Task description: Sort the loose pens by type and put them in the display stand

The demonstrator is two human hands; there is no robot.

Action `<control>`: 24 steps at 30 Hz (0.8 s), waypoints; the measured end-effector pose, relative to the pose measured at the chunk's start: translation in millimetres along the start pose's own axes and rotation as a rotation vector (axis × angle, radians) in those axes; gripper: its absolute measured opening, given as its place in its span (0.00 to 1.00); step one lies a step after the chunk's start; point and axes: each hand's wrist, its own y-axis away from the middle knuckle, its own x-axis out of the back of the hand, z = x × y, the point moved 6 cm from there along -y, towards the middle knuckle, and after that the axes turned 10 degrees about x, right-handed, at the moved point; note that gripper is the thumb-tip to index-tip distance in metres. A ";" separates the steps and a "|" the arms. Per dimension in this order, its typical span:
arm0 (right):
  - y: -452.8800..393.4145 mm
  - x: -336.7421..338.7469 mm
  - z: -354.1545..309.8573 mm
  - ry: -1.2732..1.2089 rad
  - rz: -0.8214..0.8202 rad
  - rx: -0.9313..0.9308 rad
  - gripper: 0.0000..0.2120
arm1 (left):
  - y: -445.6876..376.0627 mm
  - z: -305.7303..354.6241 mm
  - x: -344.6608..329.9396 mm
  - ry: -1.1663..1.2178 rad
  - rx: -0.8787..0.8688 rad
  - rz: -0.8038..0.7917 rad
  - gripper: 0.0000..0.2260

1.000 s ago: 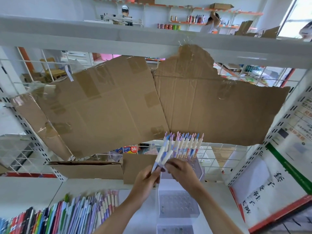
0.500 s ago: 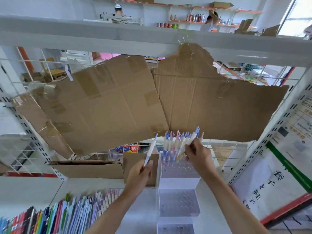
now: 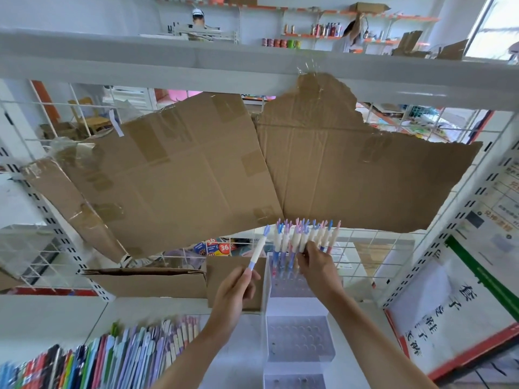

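Pens (image 3: 304, 236) at centre frame have split since a second ago: the right hand (image 3: 316, 262) now pinches the bunch over the top tier of the clear stand (image 3: 297, 336), tips among its holes. The left hand (image 3: 234, 293) grips 1 pen (image 3: 257, 252) pulled aside, probably sorted separately.

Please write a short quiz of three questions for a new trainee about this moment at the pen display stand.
1. True or false: the left hand holds a single pen.
2. Which tier of the clear display stand has pens standing in it? A) top B) middle C) bottom
3. What does the right hand touch?

Key: 1. True. 2. A; the middle tier's holes look empty. 3. The row of pens in the top tier.
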 end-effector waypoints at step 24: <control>20.2 50.2 3.3 -0.173 0.219 -0.050 0.07 | -46.9 -39.3 -33.1 -0.922 0.029 0.057 0.15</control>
